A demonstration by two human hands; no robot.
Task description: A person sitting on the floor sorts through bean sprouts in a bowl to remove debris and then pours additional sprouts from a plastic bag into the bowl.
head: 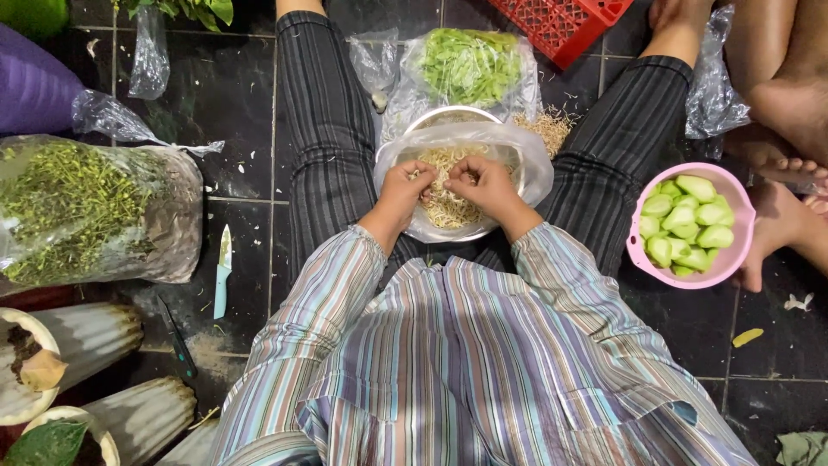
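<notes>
I sit on a dark tiled floor with a metal bowl (448,116) between my legs, lined with a clear plastic bag and filled with pale bean sprouts (448,210). My left hand (405,188) and my right hand (479,183) are both over the bowl, fingers pinched together on sprouts. The two hands almost touch at the middle of the bowl. A small heap of sprout trimmings (548,128) lies on the floor just beyond the bowl's right side.
A bag of cut green vegetables (470,62) lies behind the bowl. A pink bowl of peeled green pieces (690,229) stands at right, by another person's feet (780,216). A big bag of greens (82,211), a small knife (222,269) and white pots (86,341) are at left. A red crate (561,24) is behind.
</notes>
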